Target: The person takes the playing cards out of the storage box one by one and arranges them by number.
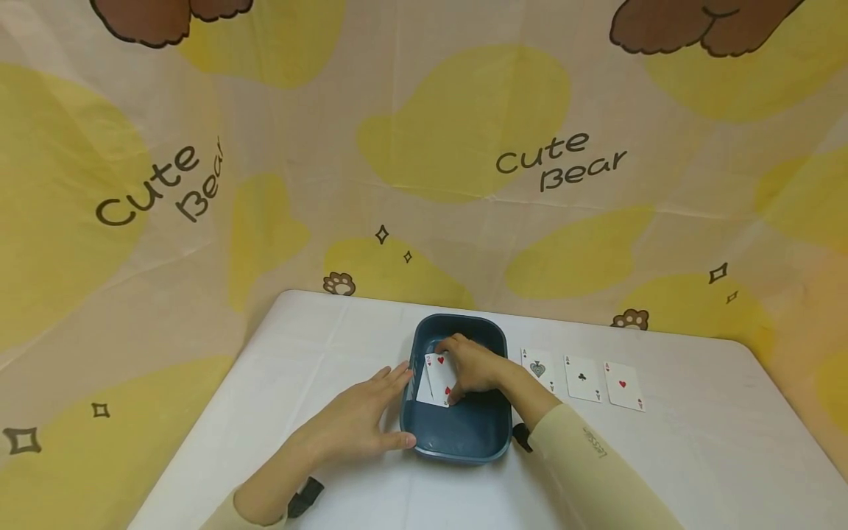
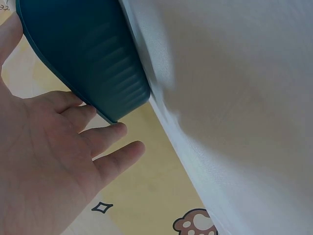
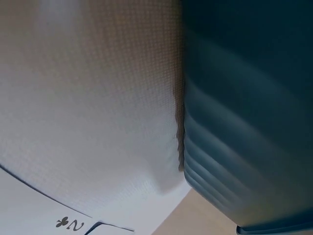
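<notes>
A dark blue plastic bin (image 1: 457, 434) stands on the table, and my right hand (image 1: 472, 366) reaches inside it. Thumb and fingers of that hand grip overlapping white playing cards (image 1: 433, 383) at their upper and lower edges. Red hearts show on the top card. My left hand (image 1: 358, 419) touches the bin's left rim with its fingers fairly straight and the thumb spread apart. In the left wrist view, the left fingers (image 2: 105, 137) lie along the rim of the bin (image 2: 88, 54). The right wrist view shows the bin's ribbed side (image 3: 234, 147), with the right hand out of sight.
Right of the bin, an ace of spades (image 1: 537, 368), an ace of clubs (image 1: 583, 378) and an ace of hearts (image 1: 624, 386) lie in a row on the white tabletop (image 1: 318, 338). Behind the table hangs a patterned cloth (image 1: 430, 147).
</notes>
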The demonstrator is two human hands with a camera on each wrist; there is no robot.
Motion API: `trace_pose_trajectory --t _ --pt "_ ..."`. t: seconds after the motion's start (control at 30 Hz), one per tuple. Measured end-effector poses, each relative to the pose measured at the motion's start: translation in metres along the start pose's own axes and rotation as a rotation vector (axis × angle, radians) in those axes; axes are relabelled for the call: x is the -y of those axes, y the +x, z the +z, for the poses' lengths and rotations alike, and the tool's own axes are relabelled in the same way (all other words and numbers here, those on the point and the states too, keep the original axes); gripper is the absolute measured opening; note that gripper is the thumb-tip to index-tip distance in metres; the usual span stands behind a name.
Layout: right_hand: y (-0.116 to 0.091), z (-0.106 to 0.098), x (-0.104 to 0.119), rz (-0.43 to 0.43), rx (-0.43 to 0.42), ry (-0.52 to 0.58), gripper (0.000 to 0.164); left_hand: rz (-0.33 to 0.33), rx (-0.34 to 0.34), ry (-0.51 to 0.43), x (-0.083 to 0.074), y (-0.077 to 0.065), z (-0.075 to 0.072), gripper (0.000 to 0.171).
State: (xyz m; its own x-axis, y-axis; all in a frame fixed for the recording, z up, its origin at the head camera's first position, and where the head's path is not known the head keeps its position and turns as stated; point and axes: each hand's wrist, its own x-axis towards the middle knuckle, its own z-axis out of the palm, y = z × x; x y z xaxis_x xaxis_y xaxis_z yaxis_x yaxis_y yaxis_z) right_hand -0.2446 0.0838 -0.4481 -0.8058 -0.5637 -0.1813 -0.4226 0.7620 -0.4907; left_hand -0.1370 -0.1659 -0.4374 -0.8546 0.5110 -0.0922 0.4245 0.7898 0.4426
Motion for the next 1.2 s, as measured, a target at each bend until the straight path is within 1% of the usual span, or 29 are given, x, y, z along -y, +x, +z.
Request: trace_pose_trajectory --t 0.1,0.27,0.67,0.8,1.03,1.2 --pt "-0.001 0.0 0.0 0.019 0.017 0.023 0.09 0.003 -0.004 -0.005 0.0 0.0 0.0 0.1" --pt "0.0 0.0 0.0 0.013 0.035 0.044 0.087 0.002 -0.003 -0.009 0.0 0.0 0.001 0.101" --pt "0.0 0.001 0.0 -0.002 0.074 0.044 0.09 0.009 -0.007 -0.006 0.002 0.0 0.001 0.101" --pt "-0.001 -0.002 0.0 -0.008 0.05 0.037 0.089 0.011 -0.006 -0.004 0.002 0.0 0.001 0.101" --pt "-0.007 -0.014 0.004 -0.104 -0.018 0.073 0.085 0.008 -0.002 -0.002 0.001 0.0 0.001 0.101" --pt "-0.014 -0.021 0.004 -0.131 -0.047 0.091 0.082 0.001 -0.002 -0.011 0.0 0.0 0.0 0.1"
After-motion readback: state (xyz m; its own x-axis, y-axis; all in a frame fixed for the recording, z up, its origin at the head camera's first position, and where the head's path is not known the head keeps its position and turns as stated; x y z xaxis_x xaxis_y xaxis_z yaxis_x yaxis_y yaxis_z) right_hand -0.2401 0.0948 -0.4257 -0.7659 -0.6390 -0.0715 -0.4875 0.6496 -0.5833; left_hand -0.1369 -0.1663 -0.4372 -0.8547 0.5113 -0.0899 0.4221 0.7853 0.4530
